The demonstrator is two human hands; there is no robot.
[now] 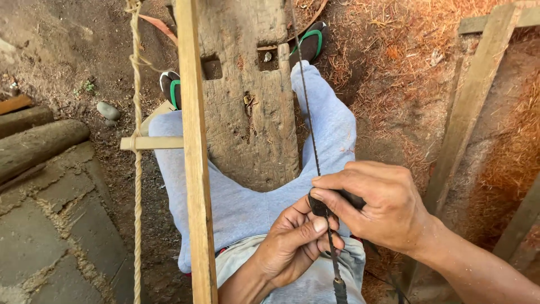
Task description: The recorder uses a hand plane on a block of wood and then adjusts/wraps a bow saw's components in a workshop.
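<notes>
Both hands, left (292, 242) and right (374, 205), grip the saw blade (306, 101), beside a wooden frame bar (194, 141) and plank (250, 112).

Pale grey trousers (236, 208), green-and-black sandals (309, 42). Weathered grey-brown plank (247, 112), tan rope (136, 186). Dark toothed blade (306, 107), reddish-orange sawdust (405, 50).

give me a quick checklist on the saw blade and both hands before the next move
1. Left hand on the saw blade: ok, thumb and fingers pinch it.
2. Right hand on the dark tool at the blade: ok, gripped.
3. Blade straight: ok, it runs in one line up over the wooden bench.
4. Rope on the wooden frame bar: ok, hangs taut beside it.
5. Lower blade fitting seated: cannot tell, cut off by the picture's edge.
6. Fingers clear of teeth: cannot tell.
</notes>
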